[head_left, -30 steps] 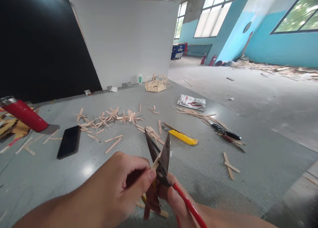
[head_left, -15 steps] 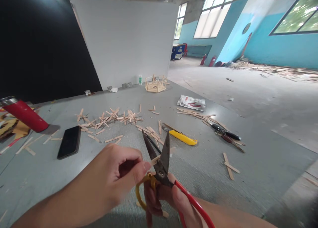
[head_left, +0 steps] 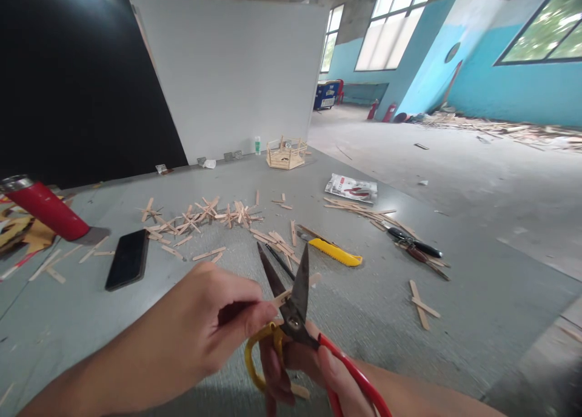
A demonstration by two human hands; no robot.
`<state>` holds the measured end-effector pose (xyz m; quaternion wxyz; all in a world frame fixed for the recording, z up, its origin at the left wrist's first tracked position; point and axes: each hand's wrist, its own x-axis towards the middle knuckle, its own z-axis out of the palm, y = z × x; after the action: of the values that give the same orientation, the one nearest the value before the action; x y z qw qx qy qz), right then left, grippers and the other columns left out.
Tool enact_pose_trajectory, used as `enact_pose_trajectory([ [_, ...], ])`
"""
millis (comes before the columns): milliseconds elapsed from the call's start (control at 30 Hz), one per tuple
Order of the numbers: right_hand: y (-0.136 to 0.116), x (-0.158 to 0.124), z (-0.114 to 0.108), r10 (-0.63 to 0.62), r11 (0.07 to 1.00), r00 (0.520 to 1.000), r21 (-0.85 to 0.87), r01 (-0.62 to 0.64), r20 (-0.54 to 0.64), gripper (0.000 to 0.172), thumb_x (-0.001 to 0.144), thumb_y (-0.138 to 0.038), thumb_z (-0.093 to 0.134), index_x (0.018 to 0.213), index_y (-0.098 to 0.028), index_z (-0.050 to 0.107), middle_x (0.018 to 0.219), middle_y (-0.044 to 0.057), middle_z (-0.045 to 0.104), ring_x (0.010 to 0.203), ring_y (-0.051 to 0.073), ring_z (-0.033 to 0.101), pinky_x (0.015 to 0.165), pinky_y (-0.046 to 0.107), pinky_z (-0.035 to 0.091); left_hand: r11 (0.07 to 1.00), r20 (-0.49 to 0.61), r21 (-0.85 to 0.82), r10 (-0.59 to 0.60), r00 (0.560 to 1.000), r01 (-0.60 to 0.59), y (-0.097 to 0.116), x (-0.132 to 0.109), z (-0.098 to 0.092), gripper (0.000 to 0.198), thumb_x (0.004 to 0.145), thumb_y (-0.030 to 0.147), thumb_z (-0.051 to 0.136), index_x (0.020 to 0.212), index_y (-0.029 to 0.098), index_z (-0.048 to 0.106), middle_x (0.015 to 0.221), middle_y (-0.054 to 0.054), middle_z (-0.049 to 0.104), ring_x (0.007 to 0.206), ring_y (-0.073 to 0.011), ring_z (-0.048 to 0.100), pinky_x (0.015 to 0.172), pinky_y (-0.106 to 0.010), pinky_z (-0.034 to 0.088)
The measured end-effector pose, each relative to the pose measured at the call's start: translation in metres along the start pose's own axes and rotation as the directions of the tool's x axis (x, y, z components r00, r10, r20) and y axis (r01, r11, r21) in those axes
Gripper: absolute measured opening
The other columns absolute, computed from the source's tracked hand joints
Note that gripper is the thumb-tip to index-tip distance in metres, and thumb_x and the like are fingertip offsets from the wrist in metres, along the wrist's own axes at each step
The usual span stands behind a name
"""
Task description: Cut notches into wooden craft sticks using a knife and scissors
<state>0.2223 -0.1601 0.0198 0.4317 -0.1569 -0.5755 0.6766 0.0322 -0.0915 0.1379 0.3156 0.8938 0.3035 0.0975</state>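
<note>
My left hand (head_left: pixel 218 320) pinches a small wooden stick (head_left: pixel 280 298) between thumb and forefinger. The stick lies between the parted blades of the scissors (head_left: pixel 294 320), close to their pivot, and its far end shows past the right blade. My right hand (head_left: pixel 309 368) grips the scissors by their handles, one yellow and one red, with the blades pointing away from me. Beyond the blades lie a dark pen-like rod (head_left: pixel 280 263) and a yellow utility knife (head_left: pixel 336 252). Loose wooden sticks (head_left: pixel 277 242) are scattered just behind them.
A phone (head_left: pixel 127 259) and a red bottle (head_left: pixel 48 210) lie at the left. A stick-built frame (head_left: pixel 286 155) stands at the back near a glue bottle (head_left: pixel 257 145). Pliers (head_left: pixel 413 241), a plastic packet (head_left: pixel 351 188) and crossed sticks (head_left: pixel 420 306) are at the right.
The scissors and both hands have shifted very slightly. The blades look a little wider apart. The stick remains between them.
</note>
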Motion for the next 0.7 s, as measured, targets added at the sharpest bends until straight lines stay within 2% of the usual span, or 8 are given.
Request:
enact_pose_trajectory([
  [100, -0.002, -0.002, -0.003, 0.023, 1.000, 0.999, -0.019, -0.023, 0.026, 0.061, 0.096, -0.079, 0.030, 0.098, -0.020, 0.048, 0.088, 0.004, 0.043, 0.077, 0.018, 0.045, 0.082, 0.043, 0.054, 0.999, -0.001, -0.036, 0.026, 1.000, -0.026, -0.003, 0.000, 0.001, 0.045, 0.107, 0.032, 0.043, 0.064, 0.018, 0.039, 0.058, 0.006, 0.033, 0.054, -0.0097, 0.030, 0.052, -0.025, 0.024],
  [200, -0.004, -0.005, -0.005, 0.032, 0.998, 0.999, -0.057, -0.032, -0.002, 0.065, 0.095, -0.080, 0.030, 0.106, -0.020, 0.052, 0.095, 0.007, 0.046, 0.085, 0.022, 0.048, 0.089, 0.047, 0.052, 0.994, 0.024, -0.105, 0.024, 0.999, -0.022, -0.004, 0.003, 0.003, 0.046, 0.108, 0.035, 0.043, 0.066, 0.019, 0.052, 0.058, 0.006, 0.038, 0.055, -0.0098, 0.034, 0.054, -0.024, 0.026],
  [333, 0.001, -0.009, -0.005, 0.030, 0.993, 1.000, -0.116, -0.030, 0.000, 0.064, 0.097, -0.078, 0.027, 0.108, -0.020, 0.054, 0.098, 0.008, 0.048, 0.092, 0.024, 0.050, 0.095, 0.049, 0.048, 0.985, 0.040, -0.170, 0.018, 0.999, -0.011, -0.003, 0.007, 0.003, 0.046, 0.109, 0.034, 0.042, 0.070, 0.020, 0.062, 0.058, 0.006, 0.043, 0.055, -0.0107, 0.035, 0.054, -0.024, 0.027],
  [400, 0.006, -0.009, -0.004, -0.016, 0.997, 0.999, -0.072, 0.014, -0.034, 0.060, 0.098, -0.075, 0.029, 0.106, -0.021, 0.054, 0.097, 0.007, 0.047, 0.086, 0.022, 0.049, 0.091, 0.047, 0.051, 0.987, 0.035, -0.163, 0.016, 0.999, -0.010, -0.002, 0.008, 0.003, 0.046, 0.109, 0.034, 0.042, 0.069, 0.020, 0.062, 0.057, 0.006, 0.040, 0.054, -0.0110, 0.032, 0.054, -0.025, 0.026],
  [500, 0.011, -0.008, -0.004, -0.011, 1.000, 0.997, -0.008, 0.010, -0.077, 0.059, 0.099, -0.074, 0.030, 0.104, -0.019, 0.053, 0.096, 0.006, 0.046, 0.078, 0.019, 0.047, 0.083, 0.045, 0.054, 0.993, 0.019, -0.120, 0.004, 1.000, -0.002, -0.003, 0.008, 0.004, 0.049, 0.109, 0.037, 0.041, 0.066, 0.019, 0.056, 0.056, 0.006, 0.035, 0.054, -0.0111, 0.029, 0.053, -0.026, 0.023],
  [600, 0.006, -0.006, -0.004, 0.044, 0.999, 0.997, 0.001, -0.044, -0.060, 0.060, 0.098, -0.076, 0.031, 0.099, -0.019, 0.050, 0.092, 0.005, 0.045, 0.076, 0.017, 0.045, 0.080, 0.043, 0.053, 0.996, -0.006, -0.086, -0.019, 1.000, 0.018, -0.006, 0.007, 0.005, 0.051, 0.109, 0.042, 0.039, 0.065, 0.018, 0.049, 0.057, 0.006, 0.035, 0.054, -0.0107, 0.031, 0.053, -0.026, 0.024],
  [700, -0.005, -0.003, -0.002, 0.036, 0.999, 0.998, -0.024, -0.038, -0.060, 0.060, 0.097, -0.078, 0.030, 0.095, -0.020, 0.047, 0.087, 0.002, 0.042, 0.072, 0.016, 0.041, 0.076, 0.039, 0.052, 0.997, -0.067, -0.068, -0.046, 0.997, 0.041, -0.008, 0.005, 0.008, 0.050, 0.109, 0.045, 0.038, 0.067, 0.018, 0.043, 0.060, 0.005, 0.035, 0.055, -0.0100, 0.033, 0.053, -0.025, 0.025],
])
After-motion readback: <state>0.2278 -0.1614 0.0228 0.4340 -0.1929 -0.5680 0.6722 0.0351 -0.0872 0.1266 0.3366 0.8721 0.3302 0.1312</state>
